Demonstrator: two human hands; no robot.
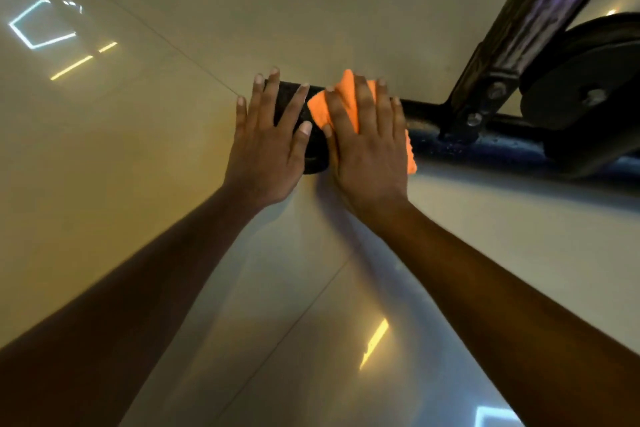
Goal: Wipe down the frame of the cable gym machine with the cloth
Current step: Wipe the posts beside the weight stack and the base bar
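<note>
Low on a glossy tiled gym floor (104, 166), a person presses an orange cloth (346, 102) onto the black base bar of a cable machine frame (485, 135), which lies across the middle of the view from its capped end at centre to the right edge. The right hand (367, 149) lies flat on top of the cloth, fingers straight and spread, covering most of it so that only folds show at the fingertips and along the hand's right side. Just beside it to the left, the left hand (266, 146) rests palm-down with straight, splayed fingers on the black rubber end cap (294, 104) of the bar, holding nothing; the two thumbs lie close together. To the right of the cloth, a dark slanted upright (540, 17) rises from a bolted bracket (481, 104) fixed on the bar, blocking the bar's run that way, and a black round pulley wheel or weight disc (588, 94) sits at the far right, touching or just beside the frame; which cannot be told. Droplets or specks show on the bar near the bracket. Ceiling lights reflect in the tiles as white angular outlines and yellow strips at far left and near centre.
</note>
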